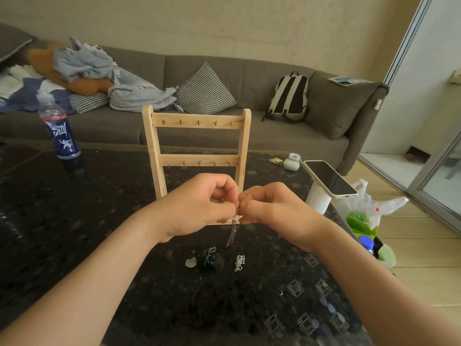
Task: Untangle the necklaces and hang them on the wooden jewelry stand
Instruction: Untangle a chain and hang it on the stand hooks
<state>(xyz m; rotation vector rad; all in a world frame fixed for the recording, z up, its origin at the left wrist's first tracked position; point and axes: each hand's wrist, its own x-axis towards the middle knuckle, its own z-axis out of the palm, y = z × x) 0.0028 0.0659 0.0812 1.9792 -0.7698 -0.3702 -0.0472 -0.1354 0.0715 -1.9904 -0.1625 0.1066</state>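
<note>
Hands: left hand (199, 203) and right hand (272, 206) are both pinching a thin chain (234, 229) dangling between them.
Stand: wooden stand (197, 143) is standing at 12 o'clock, hooks bare.
Remaining: dark tangle (208, 262) and silver chain (240, 262) are lying at 6 o'clock on the surface (74, 208).
Progress: seemingly early.

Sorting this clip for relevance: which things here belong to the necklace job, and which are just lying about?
Job: left hand and right hand, both pinching a thin chain; dark necklace; silver chain; wooden stand, hooks bare.
Lying about: bottle, phone, backpack, plastic bag.
</note>
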